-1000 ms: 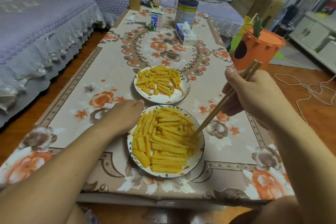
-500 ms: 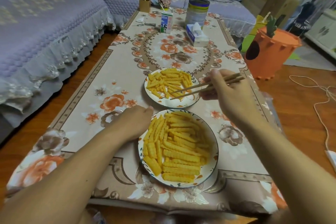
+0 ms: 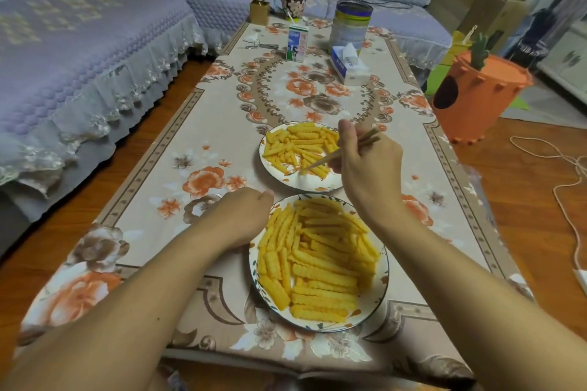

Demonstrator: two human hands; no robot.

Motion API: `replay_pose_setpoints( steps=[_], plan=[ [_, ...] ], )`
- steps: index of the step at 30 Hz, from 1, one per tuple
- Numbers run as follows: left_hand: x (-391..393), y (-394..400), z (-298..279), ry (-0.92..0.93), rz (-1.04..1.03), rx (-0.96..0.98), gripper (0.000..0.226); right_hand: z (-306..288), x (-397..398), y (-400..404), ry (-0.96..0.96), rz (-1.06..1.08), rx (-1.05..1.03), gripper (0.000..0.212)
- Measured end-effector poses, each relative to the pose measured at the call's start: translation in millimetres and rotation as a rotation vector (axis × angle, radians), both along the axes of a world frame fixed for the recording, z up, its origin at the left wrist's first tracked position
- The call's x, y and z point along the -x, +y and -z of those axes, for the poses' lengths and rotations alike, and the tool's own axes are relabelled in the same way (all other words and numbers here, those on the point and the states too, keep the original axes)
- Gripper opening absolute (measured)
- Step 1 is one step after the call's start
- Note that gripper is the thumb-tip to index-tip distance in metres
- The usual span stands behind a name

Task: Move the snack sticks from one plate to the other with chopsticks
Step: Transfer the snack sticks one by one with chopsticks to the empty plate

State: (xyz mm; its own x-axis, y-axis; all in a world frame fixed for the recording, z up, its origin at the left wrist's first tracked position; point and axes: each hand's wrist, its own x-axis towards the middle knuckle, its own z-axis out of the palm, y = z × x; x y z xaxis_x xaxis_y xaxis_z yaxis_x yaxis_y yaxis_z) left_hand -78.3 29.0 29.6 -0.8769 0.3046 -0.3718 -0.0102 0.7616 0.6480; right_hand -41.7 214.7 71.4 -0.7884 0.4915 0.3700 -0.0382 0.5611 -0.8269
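I am watching the right hand (image 3: 370,168) working over the far plate (image 3: 320,185), its fingers (image 3: 347,133) curled round the chopsticks (image 3: 341,152), whose tips are now dipping down into the sticks (image 3: 297,144) on that plate near its front edge. A second ago those tips were buried in the heap on the near plate (image 3: 378,292); half a second ago they were crossing level above the far one. I am reading this as a delivery in progress: a stick carried across and being set down among the others, though I cannot tell whether the tips are pinching one now or have let it go, since the yellow pieces run together there

The left hand (image 3: 236,219) is resting on the bench (image 3: 178,168) just beside the near plate's left rim, where it has stayed throughout, fingers loosely folded under and holding nothing that I can see, apparently steadying the plate

The near plate is carrying the larger heap (image 3: 317,263), so I am judging the task well short of finished, with many more trips to come. The likely risk is a ridged stick slipping from the tips between plates and landing on the cloth
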Motion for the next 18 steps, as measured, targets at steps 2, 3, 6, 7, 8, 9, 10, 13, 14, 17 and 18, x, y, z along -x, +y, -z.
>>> replay_pose_setpoints(
  steps=[2, 3, 6, 7, 8, 9, 10, 13, 14, 17, 18],
  plan=[
    [-2.7, -2.8, -8.6, -0.099, -0.022, -0.023, 0.054, -7.2, -7.2, 6.1, -0.008, 0.011, 0.023, 0.049],
    [-4.4, -4.0, -12.6, -0.148, -0.029, -0.018, 0.055, -13.9, -12.7, 10.6, -0.003, 0.019, 0.048, 0.047],
    [-8.2, -6.6, -18.1, -0.241, -0.023, -0.024, 0.043, -41.6, -38.9, 30.6, -0.004, 0.046, 0.147, 0.042],
    [-10.0, -7.4, -19.1, -0.252, -0.02, -0.034, 0.037, -51.4, -50.2, 38.8, -0.013, 0.058, 0.188, 0.042],
    [-11.4, -8.5, -19.4, -0.262, -0.022, -0.045, 0.033, -60.5, -61.7, 46.9, -0.031, 0.071, 0.224, 0.042],
    [-12.4, -9.9, -18.1, -0.283, -0.027, -0.061, 0.032, -68.4, -72.6, 54.2, -0.061, 0.08, 0.252, 0.043],
    [-13.7, -11.3, -16.6, -0.305, -0.032, -0.081, 0.032, -74.9, -82.5, 60.5, -0.102, 0.081, 0.264, 0.043],
    [-15.5, -13.3, -8.6, -0.352, -0.005, -0.148, 0.03, -82.1, -104.3, 69.6, -0.224, 0.061, 0.184, 0.046],
    [-15.7, -14.2, -6.0, -0.361, -0.002, -0.164, 0.036, -80.9, -109.0, 69.7, -0.25, 0.049, 0.148, 0.046],
    [-18.0, -16.4, -2.1, -0.382, -0.025, -0.221, 0.042, -73.3, -117.9, 68.8, -0.307, 0.003, 0.081, 0.042],
    [-18.9, -16.0, -1.3, -0.377, -0.032, -0.236, 0.041, -71.9, -119.8, 70.2, -0.312, -0.007, 0.075, 0.042]
  ],
)
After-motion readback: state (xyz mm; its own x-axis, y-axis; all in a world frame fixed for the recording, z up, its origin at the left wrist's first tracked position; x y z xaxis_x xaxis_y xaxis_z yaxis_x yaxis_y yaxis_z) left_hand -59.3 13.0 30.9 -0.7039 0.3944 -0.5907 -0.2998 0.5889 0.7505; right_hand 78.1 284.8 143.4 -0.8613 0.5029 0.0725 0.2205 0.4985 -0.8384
